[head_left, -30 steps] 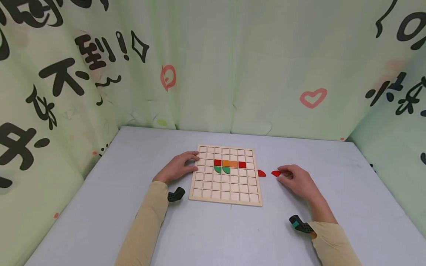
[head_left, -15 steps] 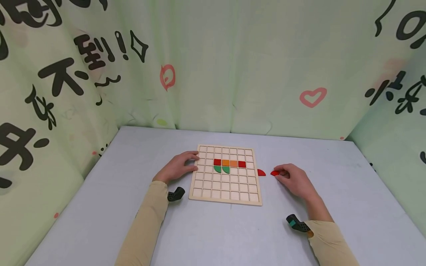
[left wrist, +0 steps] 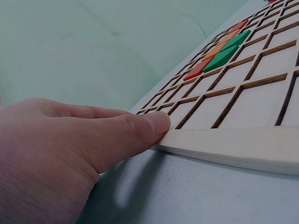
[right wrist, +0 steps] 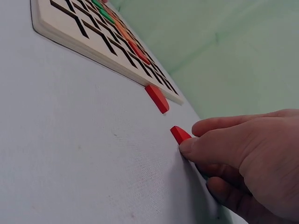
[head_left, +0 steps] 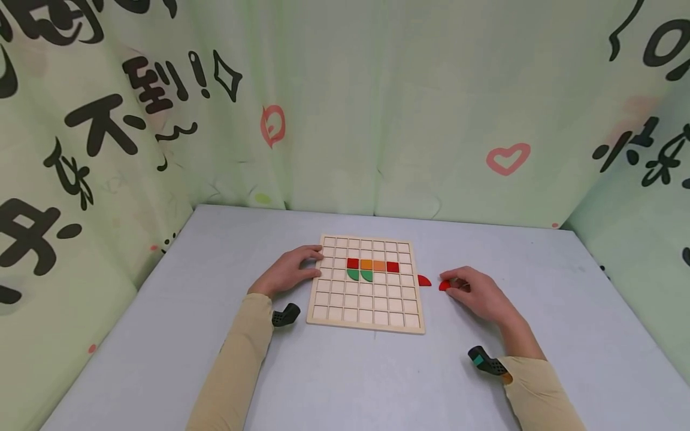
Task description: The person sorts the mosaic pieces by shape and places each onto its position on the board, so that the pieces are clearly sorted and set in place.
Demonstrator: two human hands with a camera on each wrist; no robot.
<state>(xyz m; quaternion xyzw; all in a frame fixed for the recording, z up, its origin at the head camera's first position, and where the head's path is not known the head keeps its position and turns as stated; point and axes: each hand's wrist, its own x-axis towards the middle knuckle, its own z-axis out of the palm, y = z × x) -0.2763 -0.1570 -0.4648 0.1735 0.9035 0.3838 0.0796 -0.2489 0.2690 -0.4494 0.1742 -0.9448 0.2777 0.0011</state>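
In the head view a square wooden grid board (head_left: 366, 326) lies on the table. My left hand (head_left: 288, 270) touches its left edge, with the thumb (left wrist: 156, 122) on the rim in the left wrist view. To the right of the board my right hand (head_left: 477, 291) pinches a small red quarter-circle piece (right wrist: 178, 134) at the tabletop, its far part hidden by the fingers. Another red quarter-circle piece (head_left: 424, 281) lies against the board's right edge, apart from the held one.
One row of the grid holds a red square (head_left: 353, 263), orange squares (head_left: 372, 265) and another red square (head_left: 393, 267). Just below sit two green quarter-circle pieces (head_left: 366, 275). A printed curtain (head_left: 334, 120) hangs round the white table (head_left: 345, 383).
The red piece at my right hand has shifted slightly toward me and turned, and the right fingers have changed position around it. My left hand and the board stay put.
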